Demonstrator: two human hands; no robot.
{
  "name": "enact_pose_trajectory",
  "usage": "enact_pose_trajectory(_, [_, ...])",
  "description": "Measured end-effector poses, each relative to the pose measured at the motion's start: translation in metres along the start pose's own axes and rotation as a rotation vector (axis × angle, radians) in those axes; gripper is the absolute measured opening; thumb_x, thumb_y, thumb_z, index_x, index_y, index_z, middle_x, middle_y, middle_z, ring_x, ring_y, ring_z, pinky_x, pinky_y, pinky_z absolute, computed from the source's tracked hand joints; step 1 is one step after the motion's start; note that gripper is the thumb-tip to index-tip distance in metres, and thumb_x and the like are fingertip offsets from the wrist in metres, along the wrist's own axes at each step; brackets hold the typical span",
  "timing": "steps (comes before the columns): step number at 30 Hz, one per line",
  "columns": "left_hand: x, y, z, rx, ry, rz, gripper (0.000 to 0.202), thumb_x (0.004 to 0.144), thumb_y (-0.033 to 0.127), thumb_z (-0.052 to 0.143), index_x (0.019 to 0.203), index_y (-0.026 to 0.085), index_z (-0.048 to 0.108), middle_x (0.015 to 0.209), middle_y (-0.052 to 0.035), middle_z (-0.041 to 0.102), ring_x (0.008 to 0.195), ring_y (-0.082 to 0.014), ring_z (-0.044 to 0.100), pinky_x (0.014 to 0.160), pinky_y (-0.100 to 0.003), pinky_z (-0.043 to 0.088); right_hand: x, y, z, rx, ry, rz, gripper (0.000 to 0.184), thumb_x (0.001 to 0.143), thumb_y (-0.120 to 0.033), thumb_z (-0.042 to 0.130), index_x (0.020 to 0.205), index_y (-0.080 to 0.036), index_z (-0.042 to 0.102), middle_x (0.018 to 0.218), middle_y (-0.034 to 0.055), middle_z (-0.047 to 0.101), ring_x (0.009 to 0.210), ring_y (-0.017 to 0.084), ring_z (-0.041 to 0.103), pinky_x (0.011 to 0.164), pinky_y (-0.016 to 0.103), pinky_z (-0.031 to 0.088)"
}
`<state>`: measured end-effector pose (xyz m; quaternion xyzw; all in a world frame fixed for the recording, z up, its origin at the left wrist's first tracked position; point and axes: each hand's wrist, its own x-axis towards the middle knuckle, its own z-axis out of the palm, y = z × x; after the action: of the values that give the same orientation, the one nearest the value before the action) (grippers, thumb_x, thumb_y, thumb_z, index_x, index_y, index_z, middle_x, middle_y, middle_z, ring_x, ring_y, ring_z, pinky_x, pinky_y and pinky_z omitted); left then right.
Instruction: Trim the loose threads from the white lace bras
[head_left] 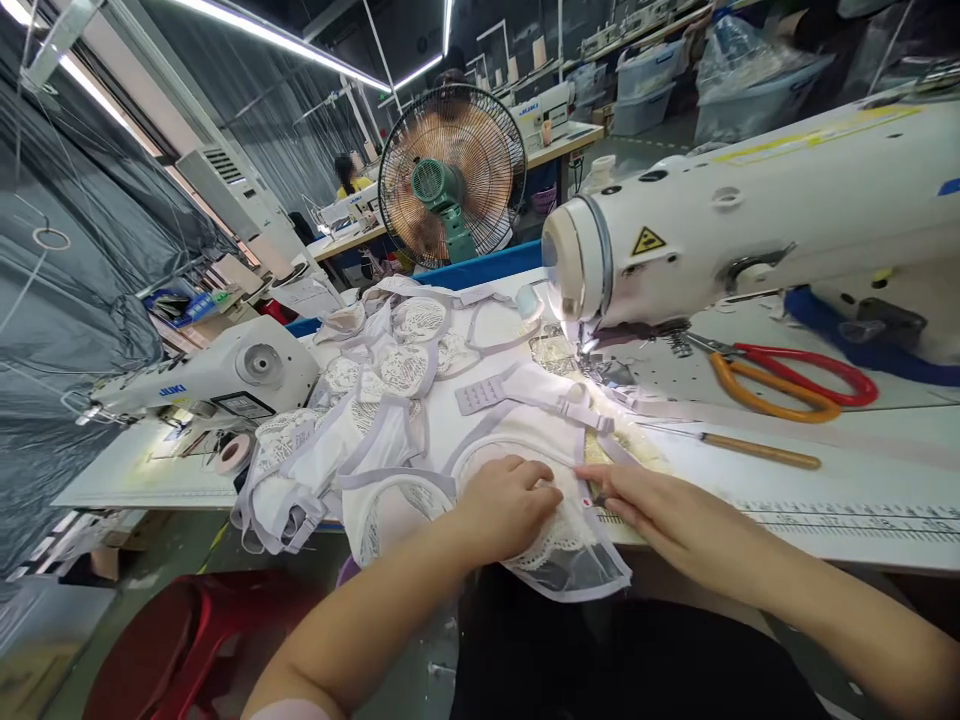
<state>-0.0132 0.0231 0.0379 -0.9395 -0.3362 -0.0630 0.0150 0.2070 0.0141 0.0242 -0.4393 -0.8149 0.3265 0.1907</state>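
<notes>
My left hand [504,505] rests with curled fingers on a white lace garment piece [525,440] at the table's front edge, pressing it down. My right hand [667,515] lies flat beside it, fingers stretched out on the same fabric, pointing left. The piece runs up toward the needle area [592,350] of a white sewing machine [750,230]. A strap with a hook-and-eye tab [487,393] lies across the fabric just above my hands.
A heap of white lace pieces [360,400] covers the table's left part. Scissors with red and orange handles [795,380] and a wooden-handled tool [757,450] lie to the right. Behind stand a fan [450,175], a second sewing machine [217,375] and a red stool [187,640].
</notes>
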Motion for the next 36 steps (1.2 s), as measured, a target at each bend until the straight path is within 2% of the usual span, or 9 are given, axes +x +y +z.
enact_pose_trajectory(4, [-0.004, 0.0, 0.003, -0.033, 0.018, -0.004, 0.018, 0.082, 0.013, 0.044, 0.078, 0.018, 0.061, 0.09, -0.0067, 0.065, 0.074, -0.0186, 0.057, 0.068, -0.031, 0.044, -0.002, 0.007, 0.007, -0.052, 0.023, -0.04, 0.039, 0.091, -0.039, 0.031, 0.12, -0.022, 0.052, 0.126, 0.0091, 0.057, 0.114, 0.025, 0.053, 0.092, 0.042, 0.044])
enact_pose_trajectory(9, [-0.012, -0.001, 0.002, -0.16, 0.157, 0.006, 0.025, 0.084, 0.013, 0.038, 0.085, 0.018, 0.062, 0.095, -0.0094, 0.067, 0.08, -0.0196, 0.059, 0.073, -0.033, 0.044, -0.002, 0.009, 0.009, -0.06, 0.019, -0.068, 0.037, 0.092, -0.039, 0.031, 0.114, -0.021, 0.055, 0.128, 0.0097, 0.056, 0.117, 0.024, 0.051, 0.096, 0.042, 0.042])
enact_pose_trajectory(11, [-0.014, -0.001, 0.0, -0.185, 0.158, 0.023, 0.024, 0.085, 0.014, 0.037, 0.087, 0.018, 0.061, 0.098, -0.0095, 0.067, 0.08, -0.0202, 0.06, 0.072, -0.033, 0.044, -0.003, 0.009, 0.009, -0.062, 0.012, -0.078, 0.036, 0.092, -0.039, 0.031, 0.11, -0.021, 0.056, 0.129, 0.0096, 0.055, 0.118, 0.023, 0.049, 0.097, 0.042, 0.041])
enact_pose_trajectory(14, [-0.013, -0.001, -0.004, -0.203, 0.088, 0.034, 0.021, 0.084, 0.014, 0.04, 0.086, 0.018, 0.061, 0.1, -0.0097, 0.066, 0.079, -0.0213, 0.061, 0.069, -0.032, 0.045, -0.004, 0.009, 0.01, -0.059, 0.024, -0.079, 0.033, 0.092, -0.039, 0.032, 0.097, -0.022, 0.059, 0.129, 0.0083, 0.055, 0.118, 0.024, 0.049, 0.097, 0.042, 0.04])
enact_pose_trajectory(17, [-0.003, -0.001, -0.009, -0.241, 0.022, -0.082, 0.017, 0.084, 0.015, 0.044, 0.09, 0.018, 0.06, 0.097, -0.0089, 0.064, 0.08, -0.0216, 0.061, 0.067, -0.031, 0.045, -0.005, 0.007, 0.012, -0.038, 0.065, -0.08, 0.033, 0.092, -0.04, 0.032, 0.088, -0.023, 0.06, 0.126, 0.0065, 0.058, 0.117, 0.025, 0.05, 0.095, 0.042, 0.042])
enact_pose_trajectory(20, [0.011, -0.001, -0.011, -0.2, -0.074, -0.147, 0.015, 0.083, 0.019, 0.051, 0.097, 0.018, 0.058, 0.094, -0.0068, 0.062, 0.075, -0.0206, 0.06, 0.06, -0.028, 0.043, -0.006, 0.004, 0.013, -0.024, 0.094, -0.075, 0.033, 0.091, -0.04, 0.032, 0.087, -0.024, 0.061, 0.123, 0.0056, 0.06, 0.116, 0.024, 0.051, 0.094, 0.043, 0.042])
enact_pose_trajectory(26, [0.031, -0.001, -0.007, 0.015, -0.264, -0.079, 0.011, 0.086, 0.026, 0.05, 0.089, 0.021, 0.06, 0.082, -0.0014, 0.057, 0.058, -0.015, 0.051, 0.045, -0.024, 0.029, -0.005, 0.007, 0.012, -0.076, 0.072, -0.097, 0.034, 0.092, -0.039, 0.03, 0.094, -0.023, 0.06, 0.124, 0.0086, 0.059, 0.114, 0.024, 0.052, 0.094, 0.043, 0.043])
enact_pose_trajectory(30, [0.032, -0.003, -0.009, 0.026, -0.299, -0.049, 0.016, 0.089, 0.023, 0.042, 0.087, 0.019, 0.058, 0.082, -0.0007, 0.056, 0.062, -0.0143, 0.051, 0.046, -0.024, 0.026, -0.004, 0.01, 0.012, -0.103, 0.081, -0.135, 0.033, 0.092, -0.037, 0.033, 0.108, -0.021, 0.057, 0.126, 0.0094, 0.057, 0.116, 0.024, 0.052, 0.094, 0.042, 0.044])
enact_pose_trajectory(36, [0.021, -0.002, -0.019, -0.009, -0.326, -0.043, 0.018, 0.089, 0.023, 0.039, 0.085, 0.019, 0.056, 0.086, 0.0004, 0.058, 0.067, -0.0133, 0.055, 0.048, -0.025, 0.03, -0.006, 0.008, 0.013, -0.126, 0.079, -0.176, 0.03, 0.092, -0.034, 0.034, 0.092, -0.021, 0.061, 0.123, 0.009, 0.06, 0.12, 0.024, 0.048, 0.097, 0.044, 0.043])
